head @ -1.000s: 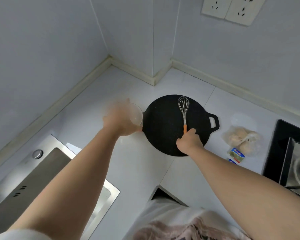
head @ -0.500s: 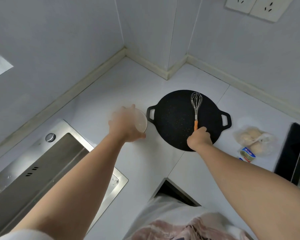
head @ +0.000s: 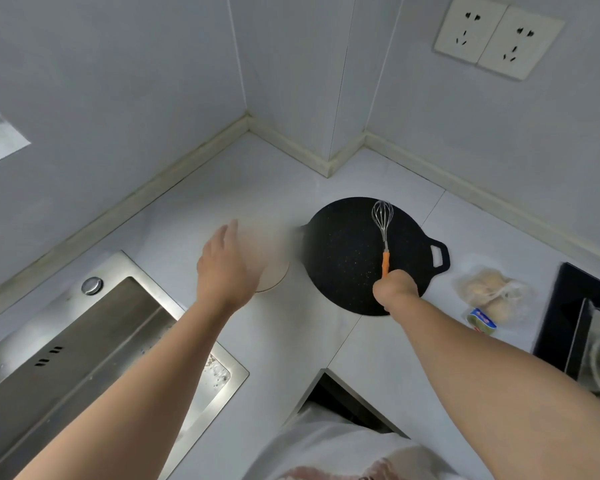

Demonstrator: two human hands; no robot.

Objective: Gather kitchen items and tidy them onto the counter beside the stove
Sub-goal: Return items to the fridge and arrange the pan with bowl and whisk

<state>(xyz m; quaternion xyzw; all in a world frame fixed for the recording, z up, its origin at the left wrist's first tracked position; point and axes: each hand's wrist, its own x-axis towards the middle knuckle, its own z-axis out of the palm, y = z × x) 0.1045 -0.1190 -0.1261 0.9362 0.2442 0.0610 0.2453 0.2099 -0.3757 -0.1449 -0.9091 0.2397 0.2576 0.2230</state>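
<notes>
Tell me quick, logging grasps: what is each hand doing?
Left hand: open, over a blurred pale bowl; grip unclear.
Right hand: closed on the whisk handle.

One black griddle pan [head: 347, 265] with two loop handles is lying on the white worktop [head: 278, 341]. One wire whisk [head: 383, 233] with an orange handle is resting on it. One pale round bowl [head: 274, 271], blurred, is showing beside the pan. One clear bag of round buns [head: 492, 292] is sitting near one small printed packet [head: 482, 321]. Two hands are showing, the left hand [head: 226, 268] and the right hand [head: 395, 289]. One steel sink [head: 84, 341] and one stove [head: 582, 327] are flanking the worktop, and two wall sockets [head: 499, 39] are hanging above.
</notes>
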